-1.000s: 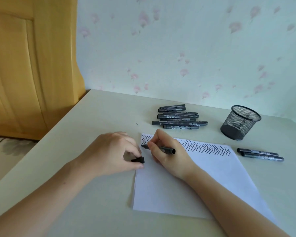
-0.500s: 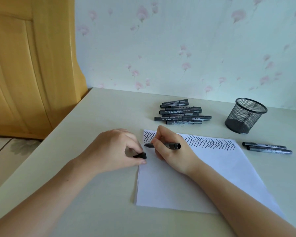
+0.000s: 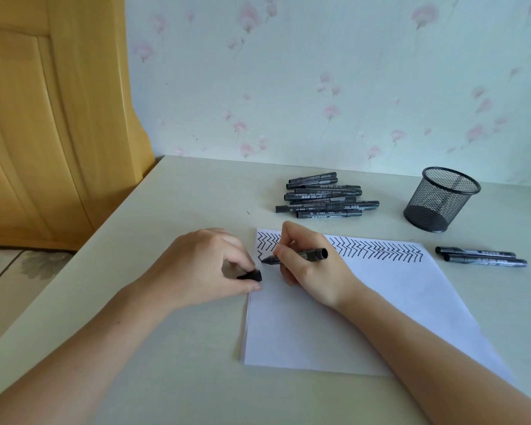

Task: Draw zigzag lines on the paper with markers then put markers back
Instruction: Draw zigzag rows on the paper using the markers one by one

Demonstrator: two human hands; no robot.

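Observation:
A white paper (image 3: 334, 326) lies on the pale table, with black zigzag rows along its far edge. My right hand (image 3: 313, 271) grips a black marker (image 3: 301, 256), its tip touching the paper near the left edge, just below the first row. A short new zigzag stroke shows there. My left hand (image 3: 203, 265) rests at the paper's left edge and pinches the marker's black cap (image 3: 252, 276). A pile of several black markers (image 3: 325, 200) lies beyond the paper. Two more markers (image 3: 482, 257) lie to the right. A black mesh pen cup (image 3: 439, 200) stands at the far right.
The table (image 3: 172, 363) meets a flowered wall at the back. A yellow wooden door (image 3: 43, 118) stands to the left, beyond the table's left edge, with patterned floor below it.
The marker tip has gone down and left a little on the paper, and a short second-row stroke has appeared. My left hand still holds the cap in the same place.

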